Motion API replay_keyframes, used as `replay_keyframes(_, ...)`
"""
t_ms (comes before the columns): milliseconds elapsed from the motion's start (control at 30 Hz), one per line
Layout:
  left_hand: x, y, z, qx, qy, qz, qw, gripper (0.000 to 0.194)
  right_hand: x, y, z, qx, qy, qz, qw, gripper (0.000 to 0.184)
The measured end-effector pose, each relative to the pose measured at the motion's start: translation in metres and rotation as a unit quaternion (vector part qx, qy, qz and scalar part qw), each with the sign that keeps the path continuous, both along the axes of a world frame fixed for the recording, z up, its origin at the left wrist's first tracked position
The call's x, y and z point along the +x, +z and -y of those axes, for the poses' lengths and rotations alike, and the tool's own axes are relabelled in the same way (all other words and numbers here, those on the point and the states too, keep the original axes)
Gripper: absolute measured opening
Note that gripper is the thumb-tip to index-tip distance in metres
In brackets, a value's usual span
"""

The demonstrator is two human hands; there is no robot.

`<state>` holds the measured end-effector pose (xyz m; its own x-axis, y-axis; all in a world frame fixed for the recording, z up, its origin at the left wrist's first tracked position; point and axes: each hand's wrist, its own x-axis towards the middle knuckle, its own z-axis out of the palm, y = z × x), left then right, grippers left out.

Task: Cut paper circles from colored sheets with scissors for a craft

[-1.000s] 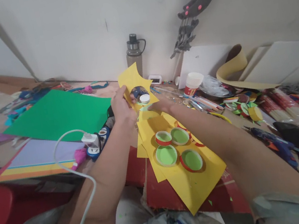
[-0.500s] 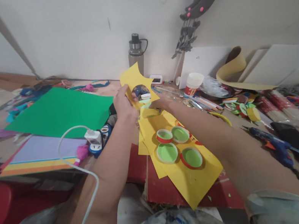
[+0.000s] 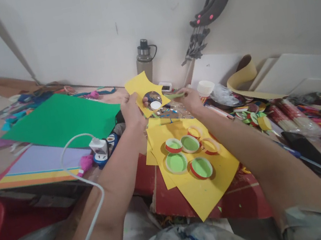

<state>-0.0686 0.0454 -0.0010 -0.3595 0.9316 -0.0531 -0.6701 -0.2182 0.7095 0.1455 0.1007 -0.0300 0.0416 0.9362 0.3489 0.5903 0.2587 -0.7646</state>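
My left hand [image 3: 132, 111] is closed on a yellow paper sheet [image 3: 138, 85], held up by its left edge. The sheet has a round hole and a curved cut along its upper right. Just right of it, my right hand [image 3: 189, 99] pinches a thin, light-green flat piece [image 3: 177, 95], seen almost edge-on; its exact kind is unclear. Below the hands, several shallow paper rings with green bottoms, such as this red-sided one [image 3: 201, 168], rest on yellow paper sheets [image 3: 199, 200]. Two yellow-orange open rings [image 3: 210, 146] lie beside them, close to my right forearm.
Green paper [image 3: 64, 122] and a coloured paper stack [image 3: 46, 160] lie left. A white cable and charger [image 3: 99, 146] cross near my left arm. A bottle [image 3: 144, 63] stands behind; a paper cup [image 3: 205, 87], a black phone [image 3: 309, 151] and craft scraps lie right.
My right hand has moved right, away from the yellow sheet's hole, carrying the light-green piece. My left hand still holds the sheet. The view has shifted slightly.
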Motion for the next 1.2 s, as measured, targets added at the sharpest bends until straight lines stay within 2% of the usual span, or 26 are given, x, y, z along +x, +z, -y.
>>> replay_keyframes(100, 0.004, 0.0, 0.003, -0.022, -0.027, -0.056, 0.998, 0.013, 0.008, 0.01, 0.021, 0.099, -0.062, -0.002, 0.993, 0.01)
replay_keyframes(200, 0.007, -0.001, 0.006, -0.051, -0.071, -0.101, 0.991, 0.02, 0.008, 0.019, 0.041, 0.185, -0.105, 0.01, 0.977, 0.016)
replay_keyframes(367, 0.01, -0.002, 0.008, -0.022, -0.092, -0.142, 0.985, 0.023, 0.005, 0.027, 0.058, 0.23, -0.114, 0.071, 0.964, 0.022)
replay_keyframes(533, 0.016, -0.005, 0.012, -0.002, -0.225, -0.107, 0.968, 0.008, -0.003, 0.017, 0.062, 0.259, -0.015, 0.156, 0.953, 0.034)
replay_keyframes(633, 0.021, -0.008, 0.015, 0.035, -0.247, -0.087, 0.964, 0.025, -0.011, 0.009, 0.066, 0.27, 0.069, 0.177, 0.944, 0.04)
replay_keyframes(700, 0.023, -0.011, 0.015, 0.044, -0.254, -0.097, 0.961, 0.028, -0.014, 0.01, 0.07, 0.272, 0.12, 0.184, 0.937, 0.043)
replay_keyframes(767, 0.022, -0.013, 0.013, 0.039, -0.245, -0.114, 0.962, 0.028, -0.011, 0.016, 0.071, 0.268, 0.138, 0.177, 0.937, 0.044)
replay_keyframes(867, 0.019, -0.014, 0.008, 0.022, -0.182, -0.11, 0.977, 0.023, 0.008, 0.028, 0.065, 0.211, 0.075, 0.13, 0.966, 0.041)
replay_keyframes(967, 0.016, -0.011, 0.004, 0.004, -0.123, -0.092, 0.988, 0.016, 0.037, 0.03, 0.055, 0.045, 0.02, 0.129, 0.99, 0.033)
replay_keyframes(1033, 0.015, -0.009, 0.004, -0.003, -0.108, -0.089, 0.99, 0.013, 0.053, 0.023, 0.053, -0.066, 0.039, 0.205, 0.976, 0.029)
replay_keyframes(1100, 0.015, -0.008, 0.004, -0.008, -0.103, -0.09, 0.991, 0.013, 0.064, 0.012, 0.055, -0.134, 0.095, 0.298, 0.94, 0.027)
replay_keyframes(1200, 0.016, -0.009, 0.005, -0.007, -0.1, -0.091, 0.991, 0.02, 0.07, -0.003, 0.06, -0.143, 0.152, 0.392, 0.896, 0.032)
